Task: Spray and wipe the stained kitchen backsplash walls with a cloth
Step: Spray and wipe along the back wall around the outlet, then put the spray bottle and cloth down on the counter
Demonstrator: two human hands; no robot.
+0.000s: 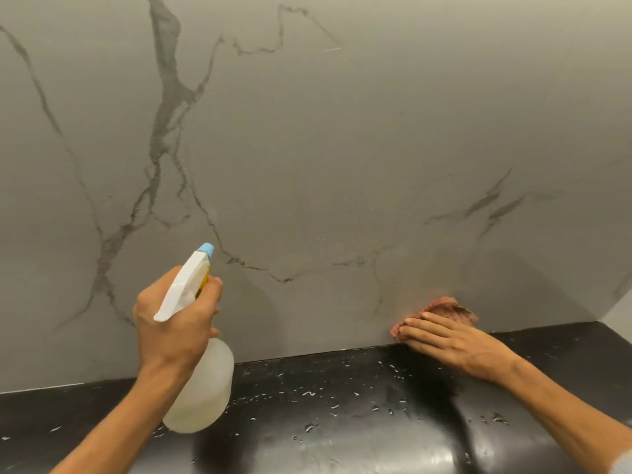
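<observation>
Pink cloth (448,307) under flat right hand (449,340), left hand (171,331) gripping spray bottle (205,388) (blue-tipped)

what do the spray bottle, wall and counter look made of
Spray bottle: translucent frosted plastic, light showing through its body.
Wall: matte grey marble-look slab with dark veins, perhaps stone or a printed panel.
Counter: glossy black, likely polished stone; mirrors light, beads droplets.
</observation>
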